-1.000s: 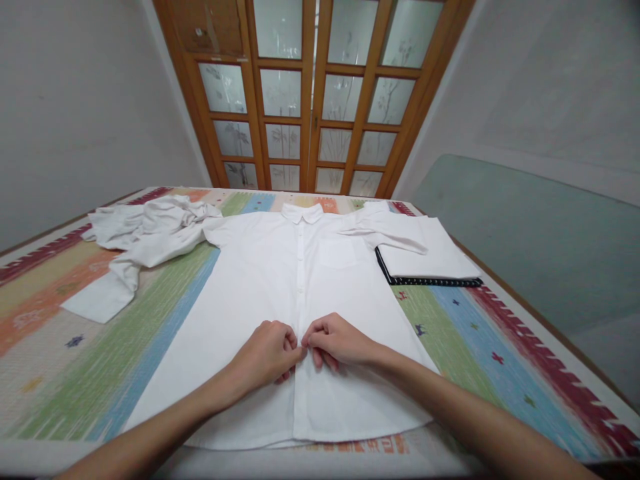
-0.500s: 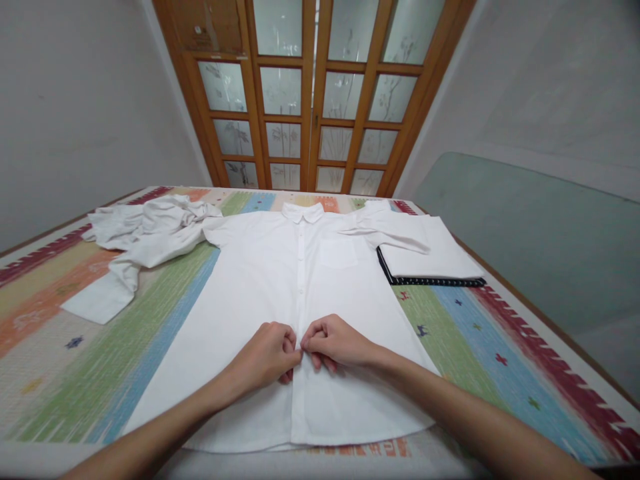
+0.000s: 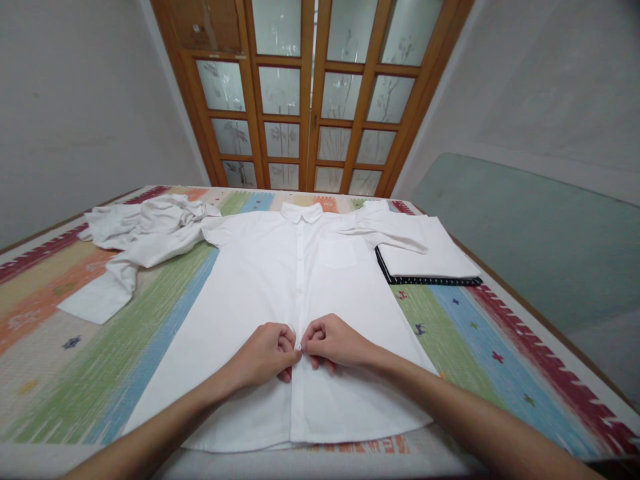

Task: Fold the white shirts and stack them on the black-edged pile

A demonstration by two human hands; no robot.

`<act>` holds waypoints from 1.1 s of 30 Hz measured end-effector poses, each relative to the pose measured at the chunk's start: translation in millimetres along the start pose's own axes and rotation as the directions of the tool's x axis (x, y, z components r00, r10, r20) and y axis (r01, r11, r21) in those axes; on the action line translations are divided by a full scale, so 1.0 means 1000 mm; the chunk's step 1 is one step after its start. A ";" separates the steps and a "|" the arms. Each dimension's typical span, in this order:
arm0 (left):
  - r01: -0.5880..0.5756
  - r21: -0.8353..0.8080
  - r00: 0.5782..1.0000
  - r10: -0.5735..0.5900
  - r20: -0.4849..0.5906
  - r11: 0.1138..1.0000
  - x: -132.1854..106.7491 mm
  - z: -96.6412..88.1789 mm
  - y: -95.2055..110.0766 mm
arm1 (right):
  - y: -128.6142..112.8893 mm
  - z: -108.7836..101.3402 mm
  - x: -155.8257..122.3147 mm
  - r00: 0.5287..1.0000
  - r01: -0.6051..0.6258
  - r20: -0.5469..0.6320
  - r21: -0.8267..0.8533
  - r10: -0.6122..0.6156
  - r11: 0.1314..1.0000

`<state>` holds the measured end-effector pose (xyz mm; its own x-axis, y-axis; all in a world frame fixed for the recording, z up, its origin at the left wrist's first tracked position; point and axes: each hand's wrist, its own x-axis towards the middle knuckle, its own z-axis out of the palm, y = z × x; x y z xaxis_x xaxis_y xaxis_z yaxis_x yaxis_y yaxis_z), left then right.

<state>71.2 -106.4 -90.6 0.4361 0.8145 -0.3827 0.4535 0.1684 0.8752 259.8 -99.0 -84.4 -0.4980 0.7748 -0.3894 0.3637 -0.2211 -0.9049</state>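
Note:
A white collared shirt (image 3: 250, 293) lies front up on the table, its collar at the far end and its hem near me. Down its middle runs the button placket (image 3: 300, 270). My left hand (image 3: 275, 350) pinches the placket's edge from the left, low on the shirt. Facing it, my right hand (image 3: 327, 343) pinches the same spot from the right. A small button (image 3: 299, 347) shows between the fingertips. The fingers partly hide the cloth they grip.
A crumpled white garment (image 3: 150, 230) lies at the left, touching the shirt's sleeve. On the right, folded white cloth (image 3: 425, 257) rests on a black patterned piece (image 3: 435, 281). Beneath everything is a striped, colourful tablecloth (image 3: 120, 347). Wooden glazed doors (image 3: 307, 120) stand beyond the table.
The button now shows between my fingertips, where it was covered before. Both hands stay at nearly the same place on the placket. The view has shifted very slightly.

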 end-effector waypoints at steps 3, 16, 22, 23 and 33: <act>0.011 -0.047 1.000 -0.011 0.016 0.999 -0.002 -0.002 0.002 | -0.001 0.000 0.000 1.000 -0.014 -0.002 -0.007 0.014 1.000; 0.088 -0.074 0.996 -0.086 0.035 0.993 -0.003 -0.001 0.007 | 0.004 0.000 0.001 0.999 0.044 -0.022 -0.094 -0.046 0.995; 0.036 0.037 0.999 -0.037 0.025 0.999 -0.005 -0.001 0.011 | 0.000 0.002 -0.002 0.995 0.074 -0.050 -0.171 -0.083 0.983; 0.035 0.051 0.999 -0.036 0.028 0.998 -0.006 -0.001 0.012 | 0.000 0.003 -0.003 0.995 0.076 -0.055 -0.183 -0.088 0.980; 0.094 0.304 0.995 -0.102 0.013 0.948 -0.005 -0.006 0.025 | -0.001 0.009 -0.009 0.956 0.163 -0.144 -0.460 -0.254 0.873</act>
<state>75.3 -103.2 -64.7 0.3977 0.7855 -0.4743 0.7072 0.0670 0.7039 257.1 -111.5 -81.7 -0.4551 0.8826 -0.1180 0.5984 0.2051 -0.7745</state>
